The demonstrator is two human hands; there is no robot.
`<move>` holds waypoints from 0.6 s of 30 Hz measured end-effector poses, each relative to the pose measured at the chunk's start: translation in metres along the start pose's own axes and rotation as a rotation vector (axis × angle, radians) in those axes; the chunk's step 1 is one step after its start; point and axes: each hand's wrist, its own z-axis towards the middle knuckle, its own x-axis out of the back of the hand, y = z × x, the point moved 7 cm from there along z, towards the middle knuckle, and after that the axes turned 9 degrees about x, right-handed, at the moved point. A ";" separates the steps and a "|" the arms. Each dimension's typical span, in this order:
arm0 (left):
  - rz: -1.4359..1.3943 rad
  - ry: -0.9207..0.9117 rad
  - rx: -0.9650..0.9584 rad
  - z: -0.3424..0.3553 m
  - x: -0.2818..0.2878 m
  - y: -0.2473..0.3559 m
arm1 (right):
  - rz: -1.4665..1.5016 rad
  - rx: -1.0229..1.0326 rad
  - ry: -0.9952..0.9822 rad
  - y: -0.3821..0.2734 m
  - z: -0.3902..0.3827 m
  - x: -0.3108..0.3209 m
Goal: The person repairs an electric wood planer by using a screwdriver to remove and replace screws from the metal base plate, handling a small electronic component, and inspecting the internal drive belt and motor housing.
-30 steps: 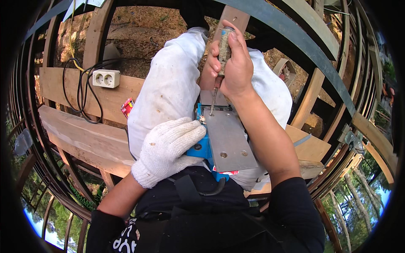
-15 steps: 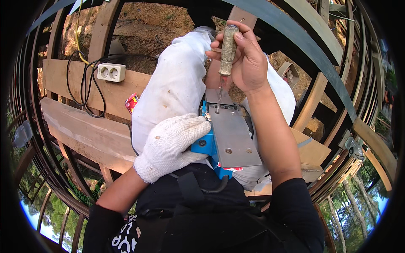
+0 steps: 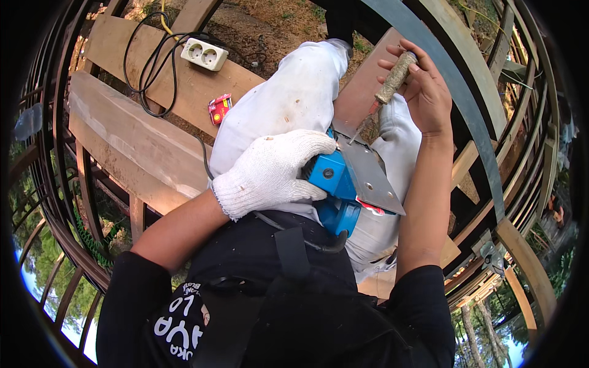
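- Resting on the plank [image 3: 242, 81] at left, a white socket block [image 3: 204, 55] is noted; a red packet [image 3: 219, 108] is seen beside the left trouser leg [image 3: 288, 92].
- The gloved left hand [image 3: 273, 165] is found gripping the side of the blue power tool [image 3: 331, 175], thumb apart below the fingers; its fingertips are placed close to the tip of the screwdriver [image 3: 396, 78], where clearance is judged limited.
- The metal plate [image 3: 370, 173] is observed on the tool's right side, its long axis slanted from upper left to lower right; the left hand is the nearer.
- The screwdriver is inclined from upper right toward the plate's far end; tip contact cannot be confirmed.
- The bare right hand [image 3: 427, 92] is loosely closed round the handle; the plate is positioned below it, leftward.
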 end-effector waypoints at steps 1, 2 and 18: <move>0.003 -0.016 0.027 0.001 -0.001 0.000 | 0.023 -0.011 -0.042 -0.004 -0.001 -0.001; -0.019 -0.010 0.037 -0.001 -0.003 -0.003 | -0.066 -0.030 -0.001 -0.005 -0.001 0.003; 0.111 -0.015 -0.039 -0.013 -0.010 0.002 | 0.127 0.046 -0.167 0.002 -0.004 -0.019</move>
